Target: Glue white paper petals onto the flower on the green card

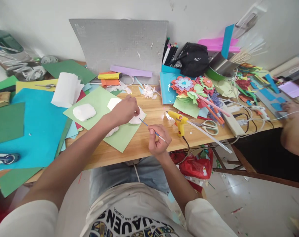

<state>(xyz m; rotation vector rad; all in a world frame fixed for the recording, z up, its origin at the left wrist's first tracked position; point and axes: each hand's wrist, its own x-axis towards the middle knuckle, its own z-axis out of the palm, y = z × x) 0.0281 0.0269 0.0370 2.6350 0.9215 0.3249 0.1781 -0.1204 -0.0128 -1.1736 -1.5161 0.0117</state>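
Observation:
A light green sheet of paper (100, 98) lies at an angle on the wooden table, bearing several soft-looking white pieces. One rounded white piece (84, 112) sits near its left side. My left hand (124, 110) reaches over the sheet, its fingers bent and pressed together at a white piece with a ragged edge (137, 118) by the right corner. What its fingertips pinch, if anything, is hidden. In my right hand (160, 140) is a thin blue stick tool (143, 122), gripped like a pen. Its tip points at the ragged white piece, close to its edge.
A yellow glue gun (178, 122) with a long glue stick stands right of my right hand, beside scissors (209, 127). Paper flowers (185, 86) lie behind. Blue paper (35, 128) covers the left. Another person's hand (294, 108) is at the far right.

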